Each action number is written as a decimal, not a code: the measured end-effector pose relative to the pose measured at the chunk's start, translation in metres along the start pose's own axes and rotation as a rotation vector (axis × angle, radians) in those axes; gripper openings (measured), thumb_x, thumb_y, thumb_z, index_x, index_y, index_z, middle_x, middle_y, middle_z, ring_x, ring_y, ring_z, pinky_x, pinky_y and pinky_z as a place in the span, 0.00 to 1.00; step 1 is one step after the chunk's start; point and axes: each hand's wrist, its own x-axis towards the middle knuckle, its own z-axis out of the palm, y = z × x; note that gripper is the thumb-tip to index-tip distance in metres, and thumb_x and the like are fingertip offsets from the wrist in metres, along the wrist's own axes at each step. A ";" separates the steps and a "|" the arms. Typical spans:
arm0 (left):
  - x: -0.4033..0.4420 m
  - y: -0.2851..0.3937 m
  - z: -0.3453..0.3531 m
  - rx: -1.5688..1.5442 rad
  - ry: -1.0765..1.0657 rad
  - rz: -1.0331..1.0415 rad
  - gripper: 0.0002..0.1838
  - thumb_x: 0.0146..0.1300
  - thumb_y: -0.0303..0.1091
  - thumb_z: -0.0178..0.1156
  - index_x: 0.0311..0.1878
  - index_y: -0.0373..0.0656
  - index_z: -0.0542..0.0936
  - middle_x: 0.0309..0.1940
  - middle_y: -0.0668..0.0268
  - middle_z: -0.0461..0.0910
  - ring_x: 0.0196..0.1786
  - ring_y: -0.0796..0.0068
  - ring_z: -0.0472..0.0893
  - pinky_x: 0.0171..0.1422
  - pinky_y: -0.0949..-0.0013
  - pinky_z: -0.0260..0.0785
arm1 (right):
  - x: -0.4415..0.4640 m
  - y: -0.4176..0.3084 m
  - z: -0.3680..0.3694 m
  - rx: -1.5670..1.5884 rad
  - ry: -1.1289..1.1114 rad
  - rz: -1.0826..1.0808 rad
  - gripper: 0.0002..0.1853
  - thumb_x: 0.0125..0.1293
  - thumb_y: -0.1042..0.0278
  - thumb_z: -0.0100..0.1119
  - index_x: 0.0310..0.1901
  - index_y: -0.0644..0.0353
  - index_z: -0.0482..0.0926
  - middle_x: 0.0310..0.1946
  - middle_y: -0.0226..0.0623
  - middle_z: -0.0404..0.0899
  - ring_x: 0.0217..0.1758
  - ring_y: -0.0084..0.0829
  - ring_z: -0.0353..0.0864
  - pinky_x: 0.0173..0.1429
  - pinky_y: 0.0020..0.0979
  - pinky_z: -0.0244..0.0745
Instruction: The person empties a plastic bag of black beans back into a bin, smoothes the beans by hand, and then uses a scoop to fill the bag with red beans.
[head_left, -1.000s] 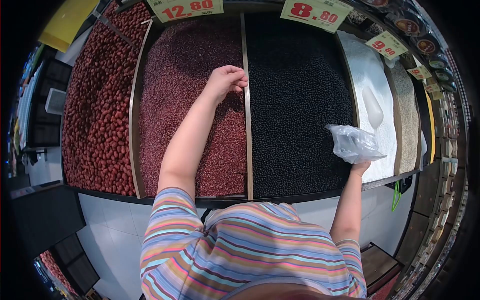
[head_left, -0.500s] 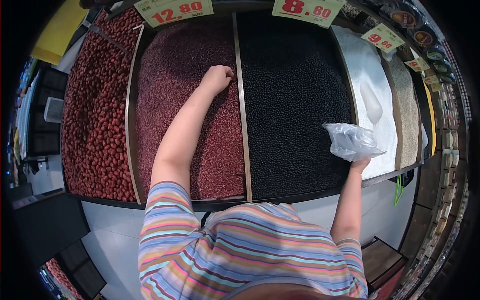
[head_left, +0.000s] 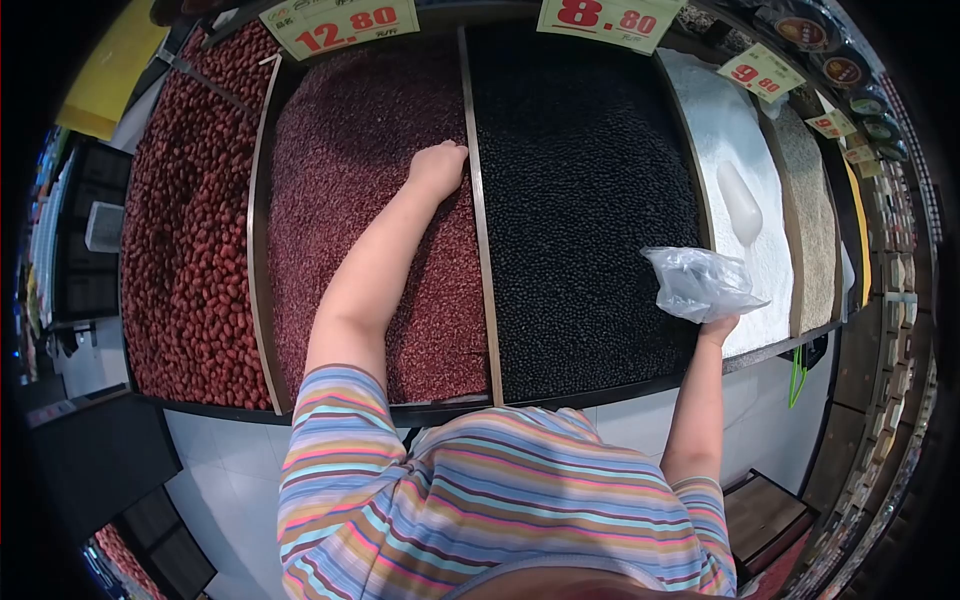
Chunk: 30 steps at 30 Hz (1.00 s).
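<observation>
My left hand (head_left: 438,168) is over the bin of small dark-red grains (head_left: 340,180), close to the wooden divider (head_left: 475,190) beside the black beans (head_left: 590,210). Its fingers are curled closed, and whatever they hold, if anything, is hidden. At the right, my right hand (head_left: 718,328) grips a clear plastic bag (head_left: 702,283) from below. The bag hangs over the edge between the black beans and the white bin (head_left: 765,270). A translucent scoop (head_left: 740,205) lies on the white contents just behind the bag.
Red dates (head_left: 190,260) fill the far-left bin. A bin of beige grain (head_left: 812,230) is right of the white one. Price signs (head_left: 340,28) line the back edge, with round packages (head_left: 805,33) at the back right. A green strap (head_left: 797,378) hangs below the front edge.
My left hand has come down into the red grain bin and its fingers have closed further. The view has shifted slightly. My right hand still holds the bag.
</observation>
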 end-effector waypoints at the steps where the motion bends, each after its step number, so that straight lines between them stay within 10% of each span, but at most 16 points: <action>1: 0.001 -0.001 0.003 -0.023 0.009 -0.025 0.08 0.57 0.28 0.54 0.41 0.43 0.78 0.39 0.56 0.80 0.44 0.54 0.80 0.47 0.56 0.73 | 0.000 0.000 -0.001 -0.031 -0.004 -0.015 0.18 0.68 0.65 0.47 0.52 0.71 0.72 0.48 0.46 0.77 0.48 0.39 0.78 0.54 0.39 0.75; 11: -0.027 0.038 -0.043 -0.427 0.258 -0.197 0.14 0.67 0.42 0.51 0.36 0.39 0.75 0.30 0.51 0.80 0.36 0.49 0.80 0.41 0.52 0.71 | -0.003 -0.001 -0.003 -0.482 -0.077 -0.199 0.17 0.67 0.65 0.47 0.50 0.72 0.74 0.45 0.46 0.78 0.45 0.39 0.79 0.51 0.38 0.76; 17: -0.063 0.111 -0.033 -0.383 0.223 0.156 0.15 0.59 0.35 0.61 0.48 0.43 0.75 0.40 0.58 0.78 0.43 0.55 0.79 0.46 0.59 0.73 | -0.004 -0.016 0.015 0.356 0.100 0.134 0.15 0.65 0.68 0.51 0.46 0.72 0.76 0.42 0.44 0.79 0.43 0.35 0.79 0.48 0.33 0.76; 20: -0.090 0.131 -0.036 -0.374 0.144 0.199 0.25 0.57 0.33 0.63 0.58 0.40 0.71 0.50 0.55 0.74 0.55 0.56 0.74 0.60 0.59 0.68 | -0.002 -0.007 0.007 -0.315 -0.007 -0.165 0.16 0.66 0.66 0.51 0.45 0.72 0.77 0.41 0.44 0.79 0.43 0.35 0.79 0.48 0.33 0.75; 30: -0.229 0.167 -0.013 -0.449 -0.016 0.201 0.17 0.57 0.37 0.62 0.49 0.40 0.79 0.55 0.54 0.74 0.64 0.52 0.68 0.69 0.48 0.57 | 0.014 0.031 -0.014 -0.552 -0.022 -0.264 0.12 0.64 0.70 0.49 0.39 0.70 0.79 0.35 0.39 0.81 0.38 0.31 0.78 0.44 0.33 0.72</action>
